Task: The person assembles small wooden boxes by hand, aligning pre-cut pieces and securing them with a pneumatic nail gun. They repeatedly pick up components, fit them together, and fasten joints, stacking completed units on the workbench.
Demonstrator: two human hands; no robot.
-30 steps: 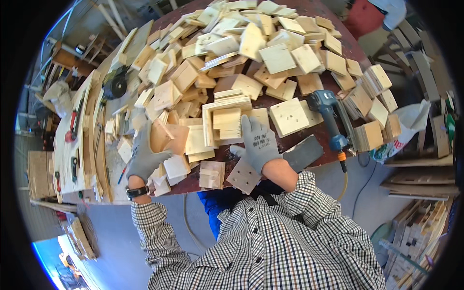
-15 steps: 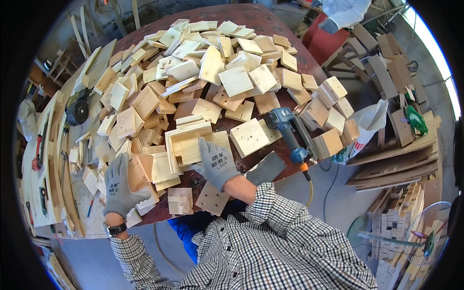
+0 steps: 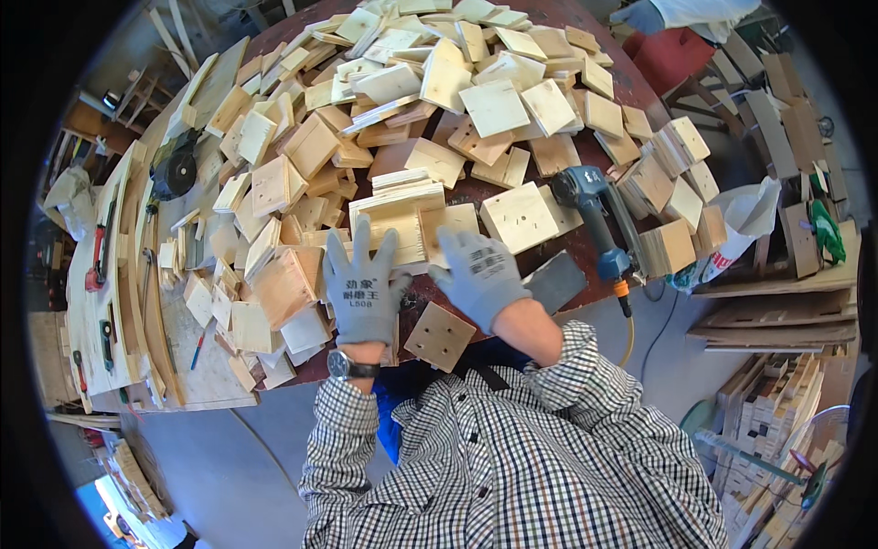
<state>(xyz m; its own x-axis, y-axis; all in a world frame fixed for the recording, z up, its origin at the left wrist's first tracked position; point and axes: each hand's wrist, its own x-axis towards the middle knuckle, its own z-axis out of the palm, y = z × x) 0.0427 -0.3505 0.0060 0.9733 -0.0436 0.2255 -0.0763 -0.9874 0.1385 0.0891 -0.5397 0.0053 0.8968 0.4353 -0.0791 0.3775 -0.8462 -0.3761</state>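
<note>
My left hand (image 3: 359, 295), in a grey work glove, lies with fingers spread at the near left side of a small pale wooden assembly (image 3: 393, 214) of upright boards. My right hand (image 3: 480, 274), gloved alike, reaches to its near right side with fingers stretched out, fingertips by a short board (image 3: 460, 220). Both hands hide part of the near side, so whether they press on it is unclear. Left of my left hand rests a reddish-brown wood block (image 3: 285, 285). A square block with dark holes (image 3: 439, 337) lies at the table's near edge between my wrists.
A large heap of wooden blocks (image 3: 494, 108) covers the dark red table (image 3: 416, 300). To the right are a blue-black nail gun (image 3: 599, 224) with a yellow hose and a dark grey slab (image 3: 556, 282). A co-worker's gloved hand (image 3: 637, 16) shows at the far right.
My left hand has moved right, from beside the reddish-brown block to the wooden assembly, its fingers now spread. My right hand stays near the assembly. The whole view has shifted.
</note>
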